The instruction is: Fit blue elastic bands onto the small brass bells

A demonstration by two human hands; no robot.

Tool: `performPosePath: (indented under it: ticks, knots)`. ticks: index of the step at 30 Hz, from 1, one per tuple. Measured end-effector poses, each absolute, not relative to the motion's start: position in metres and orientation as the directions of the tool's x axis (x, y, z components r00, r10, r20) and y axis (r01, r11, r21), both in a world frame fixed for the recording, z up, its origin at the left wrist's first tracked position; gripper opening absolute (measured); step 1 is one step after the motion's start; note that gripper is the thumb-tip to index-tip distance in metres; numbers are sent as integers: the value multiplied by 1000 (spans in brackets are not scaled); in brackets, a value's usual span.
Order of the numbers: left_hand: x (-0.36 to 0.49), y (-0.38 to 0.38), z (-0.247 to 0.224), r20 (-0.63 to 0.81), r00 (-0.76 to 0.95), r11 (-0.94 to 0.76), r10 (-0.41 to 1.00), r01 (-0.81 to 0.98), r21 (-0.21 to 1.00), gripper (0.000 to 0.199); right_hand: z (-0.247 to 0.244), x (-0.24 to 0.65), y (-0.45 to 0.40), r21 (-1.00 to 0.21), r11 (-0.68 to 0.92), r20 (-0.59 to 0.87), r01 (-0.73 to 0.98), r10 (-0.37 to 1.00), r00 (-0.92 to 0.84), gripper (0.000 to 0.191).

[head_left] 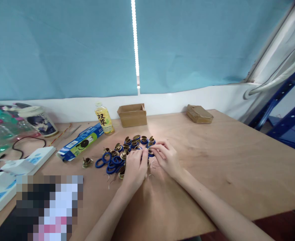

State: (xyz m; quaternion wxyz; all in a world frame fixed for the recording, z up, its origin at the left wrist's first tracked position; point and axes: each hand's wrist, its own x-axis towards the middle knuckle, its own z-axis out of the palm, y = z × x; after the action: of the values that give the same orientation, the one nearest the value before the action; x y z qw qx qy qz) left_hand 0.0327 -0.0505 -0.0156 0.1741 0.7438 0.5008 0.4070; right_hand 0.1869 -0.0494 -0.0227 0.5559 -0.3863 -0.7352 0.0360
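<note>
Hands [136, 164] [168, 160] close together, fingers bent, forearms converging forward.

Both hands [136, 164] [167, 158] work among blue rings [111, 164]

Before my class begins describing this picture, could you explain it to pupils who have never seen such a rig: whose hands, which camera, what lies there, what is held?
There is no robot: one person works bare-handed, and a camera worn on the head gives this only view, looking forward and down. On the light-brown wooden table lie blue rings and brass-coloured metal pieces, with a yellow drink bottle and an open brown cardboard box behind. The left hand and right hand meet at a small blue-rimmed piece; their exact grip is too small to tell.
</note>
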Motion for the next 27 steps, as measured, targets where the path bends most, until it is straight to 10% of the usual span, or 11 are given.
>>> performPosePath:
  ticks: [4, 9, 27]
  knots:
    - [34, -49, -8, 226, 149, -248, 963, 160, 955, 30, -22, 185, -57, -383, 752, 848, 537, 516, -118, 19]
    - [37, -51, 3, 73, 189, -27, 979, -235, 972, 32, -21, 189, -54, -212, 803, 885, 556, 399, -240, 25]
    - [38, -54, -2, 308, 168, -287, 937, -137, 948, 27, -19, 186, -57, -505, 695, 795, 512, 606, -38, 34]
